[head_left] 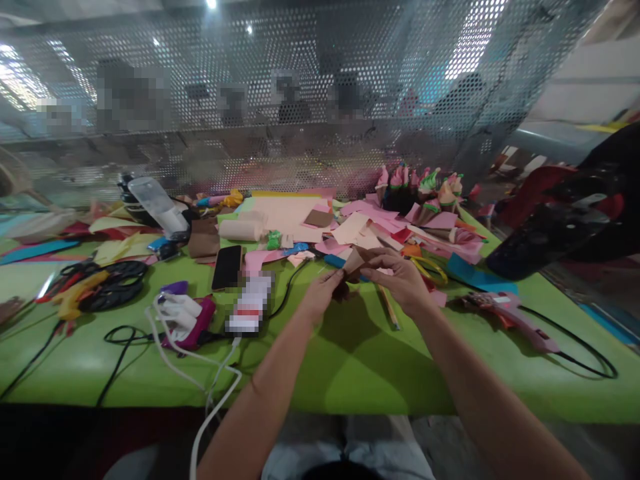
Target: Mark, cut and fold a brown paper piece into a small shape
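A small folded piece of brown paper is held up above the green table between both hands. My left hand pinches its left side, fingers closed. On the right side, my right hand grips the paper between thumb and fingers. A pencil lies on the table just below my right hand. Behind the hands spreads a pile of pink and cream paper pieces. A blue strip lies right behind the brown paper.
A pink glue gun with a black cord lies at the right, near a dark bottle. To the left are a lit phone, a dark phone, white cables, scissors by the right hand, and a yellow glue gun.
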The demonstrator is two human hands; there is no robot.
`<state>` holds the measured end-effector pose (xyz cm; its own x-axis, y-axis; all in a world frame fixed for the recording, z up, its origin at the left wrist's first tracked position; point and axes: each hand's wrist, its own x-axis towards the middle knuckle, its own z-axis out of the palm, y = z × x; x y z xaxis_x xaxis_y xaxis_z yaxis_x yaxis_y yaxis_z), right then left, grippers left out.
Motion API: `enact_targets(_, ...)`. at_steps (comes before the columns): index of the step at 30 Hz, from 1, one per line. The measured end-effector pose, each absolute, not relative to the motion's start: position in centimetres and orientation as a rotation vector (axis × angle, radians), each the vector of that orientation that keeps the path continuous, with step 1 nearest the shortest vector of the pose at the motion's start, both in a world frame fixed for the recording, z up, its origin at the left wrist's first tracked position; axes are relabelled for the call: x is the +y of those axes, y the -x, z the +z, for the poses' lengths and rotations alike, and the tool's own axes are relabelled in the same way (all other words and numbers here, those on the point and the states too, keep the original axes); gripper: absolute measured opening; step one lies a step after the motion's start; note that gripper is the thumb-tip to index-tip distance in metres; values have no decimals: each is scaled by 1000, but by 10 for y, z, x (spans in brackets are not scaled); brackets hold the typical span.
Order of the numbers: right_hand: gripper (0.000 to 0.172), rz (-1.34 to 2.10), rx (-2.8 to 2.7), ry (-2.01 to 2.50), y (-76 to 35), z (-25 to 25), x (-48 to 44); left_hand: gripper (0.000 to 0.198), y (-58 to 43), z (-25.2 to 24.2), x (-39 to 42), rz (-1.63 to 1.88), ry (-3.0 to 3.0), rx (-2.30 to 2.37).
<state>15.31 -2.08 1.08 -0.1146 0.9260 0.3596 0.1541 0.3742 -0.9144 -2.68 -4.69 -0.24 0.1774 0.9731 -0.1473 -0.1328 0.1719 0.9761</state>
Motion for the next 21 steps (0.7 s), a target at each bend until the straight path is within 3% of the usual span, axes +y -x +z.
enact_targets(14,25,677,-1477,1144,-149,8,-19,43,22,-9,-46,1066,-1437,1172)
enact_targets(21,27,882,-1456,1104,-148,9,-19,39,20,-10,-48,1009,-1536,1125)
